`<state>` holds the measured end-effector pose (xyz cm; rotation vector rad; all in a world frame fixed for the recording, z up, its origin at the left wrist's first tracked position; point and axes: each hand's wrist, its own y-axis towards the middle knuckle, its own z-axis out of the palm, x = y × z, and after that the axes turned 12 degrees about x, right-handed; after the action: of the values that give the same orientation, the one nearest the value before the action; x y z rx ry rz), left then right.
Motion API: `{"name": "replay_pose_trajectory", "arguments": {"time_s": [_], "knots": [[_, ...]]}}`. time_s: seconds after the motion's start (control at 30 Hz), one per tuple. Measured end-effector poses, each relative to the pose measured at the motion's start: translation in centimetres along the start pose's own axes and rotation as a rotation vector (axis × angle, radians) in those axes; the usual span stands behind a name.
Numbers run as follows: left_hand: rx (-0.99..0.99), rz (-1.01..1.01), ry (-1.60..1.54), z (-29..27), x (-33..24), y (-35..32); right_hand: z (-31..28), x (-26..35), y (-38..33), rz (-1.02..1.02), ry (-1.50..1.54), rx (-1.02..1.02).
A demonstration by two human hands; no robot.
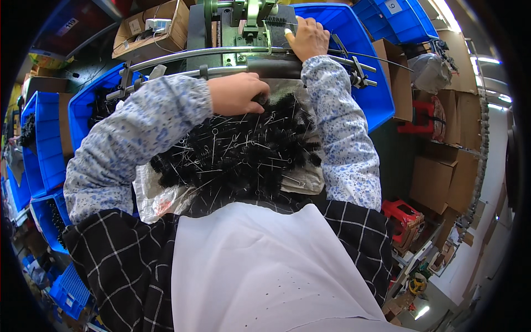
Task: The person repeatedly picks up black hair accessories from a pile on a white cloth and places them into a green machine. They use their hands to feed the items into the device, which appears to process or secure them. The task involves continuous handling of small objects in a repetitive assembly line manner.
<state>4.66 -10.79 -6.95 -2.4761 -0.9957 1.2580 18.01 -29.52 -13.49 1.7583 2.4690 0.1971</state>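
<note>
A heap of small black wire brushes (238, 146) with looped wire stems lies in front of me on pale sheeting (303, 181). My left hand (238, 94) reaches over the heap's far edge, its fingers curled and the thumb bent in. Something dark shows between thumb and forefinger, too hidden to name. Up at the machine (251, 33), my right hand (308, 39) pinches the end of one black twisted-wire brush (276, 21), which points left toward the machine's metal head. A pale yellow covering is on its thumb.
Metal rods (221, 51) cross between me and the machine. Blue bins stand at the right (379, 105) and left (83, 113). A cardboard box (152, 33) with a white device sits at the back left. Red stools (404, 218) and cartons (434, 180) are on the right.
</note>
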Motion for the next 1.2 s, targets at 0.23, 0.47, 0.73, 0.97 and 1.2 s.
{"name": "replay_pose_trajectory", "arguments": {"time_s": [0.23,0.47,0.73,0.97,1.2], "knots": [[-0.149,0.105,-0.011,-2.7,-0.4,-3.4,0.6,2.0,0.2,-0.009,0.17,0.036],[-0.114,0.062,0.101,-3.5,-1.0,-4.1,-0.2,6.2,0.7,-0.042,0.112,0.01],[-0.25,0.094,0.09,-3.0,0.9,-4.8,0.2,1.2,0.2,-0.006,0.107,0.011],[-0.335,0.152,0.024,-3.5,0.7,-3.7,1.1,-2.9,3.0,0.038,0.234,0.157],[-0.456,0.214,0.058,-3.2,1.4,-1.1,-3.6,-5.4,1.1,0.087,0.107,0.024]]}}
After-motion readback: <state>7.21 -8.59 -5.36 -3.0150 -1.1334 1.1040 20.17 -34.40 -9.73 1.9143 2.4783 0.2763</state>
